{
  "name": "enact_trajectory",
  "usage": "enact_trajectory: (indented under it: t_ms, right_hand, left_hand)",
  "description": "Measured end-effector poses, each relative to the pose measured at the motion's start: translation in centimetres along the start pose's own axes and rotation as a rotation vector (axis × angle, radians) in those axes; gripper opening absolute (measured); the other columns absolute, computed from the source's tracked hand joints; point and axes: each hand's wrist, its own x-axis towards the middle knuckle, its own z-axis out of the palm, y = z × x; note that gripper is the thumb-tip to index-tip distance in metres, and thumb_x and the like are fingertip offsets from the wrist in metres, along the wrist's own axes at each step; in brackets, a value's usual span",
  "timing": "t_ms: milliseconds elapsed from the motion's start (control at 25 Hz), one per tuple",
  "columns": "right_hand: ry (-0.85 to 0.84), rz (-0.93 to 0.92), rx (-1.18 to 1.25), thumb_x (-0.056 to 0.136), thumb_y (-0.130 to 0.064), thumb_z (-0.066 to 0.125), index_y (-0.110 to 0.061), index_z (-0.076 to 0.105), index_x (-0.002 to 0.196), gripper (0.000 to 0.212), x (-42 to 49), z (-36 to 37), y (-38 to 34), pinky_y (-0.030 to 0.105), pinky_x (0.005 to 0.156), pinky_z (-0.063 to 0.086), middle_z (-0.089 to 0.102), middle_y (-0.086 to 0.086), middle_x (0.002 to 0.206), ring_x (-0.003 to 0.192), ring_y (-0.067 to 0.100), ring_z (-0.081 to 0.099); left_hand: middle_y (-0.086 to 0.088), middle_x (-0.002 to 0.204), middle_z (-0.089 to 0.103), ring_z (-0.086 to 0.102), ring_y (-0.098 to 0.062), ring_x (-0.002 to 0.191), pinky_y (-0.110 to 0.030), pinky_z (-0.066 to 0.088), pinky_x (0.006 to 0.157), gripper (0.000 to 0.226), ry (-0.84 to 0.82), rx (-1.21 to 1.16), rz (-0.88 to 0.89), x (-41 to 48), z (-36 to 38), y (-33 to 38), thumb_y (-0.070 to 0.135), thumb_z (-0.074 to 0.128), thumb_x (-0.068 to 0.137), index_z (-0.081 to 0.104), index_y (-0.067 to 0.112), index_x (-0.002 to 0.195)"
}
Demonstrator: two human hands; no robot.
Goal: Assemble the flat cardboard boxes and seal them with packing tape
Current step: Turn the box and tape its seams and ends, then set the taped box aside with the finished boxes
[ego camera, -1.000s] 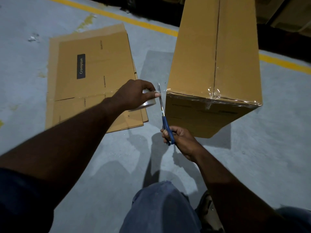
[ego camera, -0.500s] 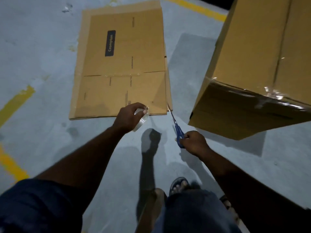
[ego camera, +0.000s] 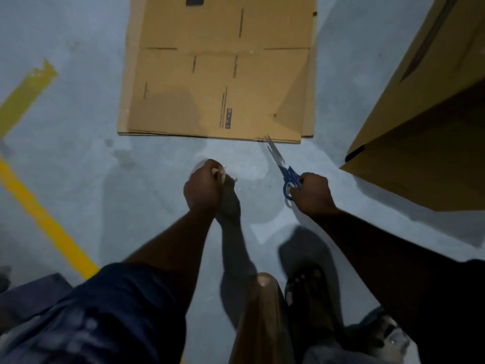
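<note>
as the left hand (ego camera: 202, 189) lowers, the box (ego camera: 420, 127) shifts right.

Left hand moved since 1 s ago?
Yes. The left hand has moved leftward away from the assembled box, holding the tape roll near the flat cardboard.

There were two hands, the left hand (ego camera: 203, 191) and the right hand (ego camera: 311, 195), one roll of clear tape (ego camera: 220, 175), one pair of scissors (ego camera: 282, 164), one assembled box (ego camera: 420, 127), one pile of flattened boxes (ego camera: 217, 74) whose sheets lay too close to count, one yellow floor line (ego camera: 47, 224) and one yellow strip (ego camera: 26, 93).
</note>
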Motion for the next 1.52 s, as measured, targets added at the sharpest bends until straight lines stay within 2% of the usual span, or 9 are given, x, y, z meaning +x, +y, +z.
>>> enact_trajectory:
  t_ms: [280,480,640,760,960,1120,1240,1400,1520]
  right_hand:
    - [-0.224,-0.133,-0.119,0.084,-0.015,0.072,-0.002,0.05,0.133,0.056,1.8,4.4,1.2,0.038,0.095,0.046,0.049,0.021,0.125,0.115,0.036,0.052]
    - [-0.26,-0.213,-0.054,0.083,-0.024,0.07,-0.002,0.057,0.127,0.052,0.9,2.0,1.5,0.022,0.068,0.033,0.059,0.014,0.108,0.099,0.03,0.057]
    - [-0.292,-0.222,-0.14,0.092,-0.031,0.068,-0.003,0.056,0.131,0.049,0.1,-3.4,0.9,0.027,0.086,0.036,0.06,0.017,0.129,0.119,0.031,0.055]
    - [-0.271,-0.285,-0.208,0.098,-0.036,0.061,-0.009,0.049,0.141,0.052,-2.1,-10.0,-0.3,0.03,0.101,0.035,0.051,0.014,0.142,0.13,0.027,0.047]
    - [-0.076,-0.403,-0.203,0.098,-0.038,0.061,-0.014,0.051,0.14,0.049,-9.7,-21.2,-1.4,0.026,0.094,0.036,0.054,0.007,0.136,0.125,0.024,0.05]
    - [0.2,-0.413,-0.024,0.092,-0.029,0.069,-0.011,0.064,0.126,0.039,-17.4,-27.6,0.5,0.025,0.083,0.042,0.066,0.009,0.119,0.106,0.021,0.062]
    - [0.479,-0.265,0.151,0.091,-0.025,0.069,-0.011,0.068,0.115,0.027,-21.4,-30.5,4.8,0.032,0.086,0.051,0.069,0.006,0.108,0.098,0.02,0.064]
    - [0.854,0.015,0.215,0.091,-0.023,0.067,-0.007,0.06,0.124,0.036,-22.5,-34.1,10.3,0.031,0.091,0.045,0.058,0.014,0.121,0.108,0.027,0.059]
    - [0.818,0.194,0.326,0.093,-0.03,0.068,-0.003,0.05,0.133,0.052,-21.1,-35.6,12.5,0.029,0.087,0.04,0.052,0.019,0.129,0.114,0.033,0.055]
  left_hand:
    - [-0.002,0.11,0.065,0.064,-0.026,0.1,-0.037,0.05,0.077,0.025,-0.174,-0.026,-0.014,-1.4,7.0,2.1,0.03,0.055,0.095,0.057,0.032,0.119]
    - [-0.008,0.111,0.063,0.063,-0.03,0.103,-0.05,0.054,0.085,0.036,-0.255,-0.044,-0.063,-1.0,6.7,2.5,0.023,0.052,0.097,0.045,0.028,0.132]
    - [-0.013,0.126,0.058,0.059,-0.031,0.115,-0.05,0.053,0.091,0.082,-0.396,0.08,-0.074,-0.7,4.5,3.2,0.027,0.064,0.093,0.013,0.028,0.157]
    - [-0.015,0.132,0.053,0.055,-0.032,0.121,-0.045,0.048,0.09,0.087,-0.368,0.1,-0.072,-1.6,1.6,5.1,0.031,0.064,0.093,0.008,0.023,0.16]
    - [-0.018,0.141,0.05,0.051,-0.033,0.128,-0.041,0.041,0.103,0.069,-0.26,-0.195,0.205,-4.3,-4.1,13.2,0.032,0.064,0.095,0.031,0.01,0.152]
    - [-0.002,0.117,0.067,0.064,-0.013,0.103,-0.021,0.051,0.085,0.026,0.017,-0.59,0.53,-9.1,-10.0,23.7,0.018,0.06,0.097,0.062,0.014,0.123]
    - [0.004,0.113,0.069,0.063,-0.006,0.103,-0.007,0.046,0.079,0.021,0.028,-0.672,0.62,-13.0,-12.7,28.4,0.019,0.058,0.099,0.065,0.017,0.118]
    - [-0.004,0.136,0.06,0.055,-0.017,0.126,-0.034,0.048,0.102,0.043,-0.041,-0.587,0.558,-14.0,-12.3,32.1,0.031,0.059,0.099,0.054,0.013,0.139]
    - [-0.012,0.124,0.063,0.059,-0.03,0.118,-0.036,0.048,0.099,0.04,-0.043,-0.471,0.524,-13.3,-11.6,34.6,0.034,0.058,0.099,0.056,0.007,0.129]
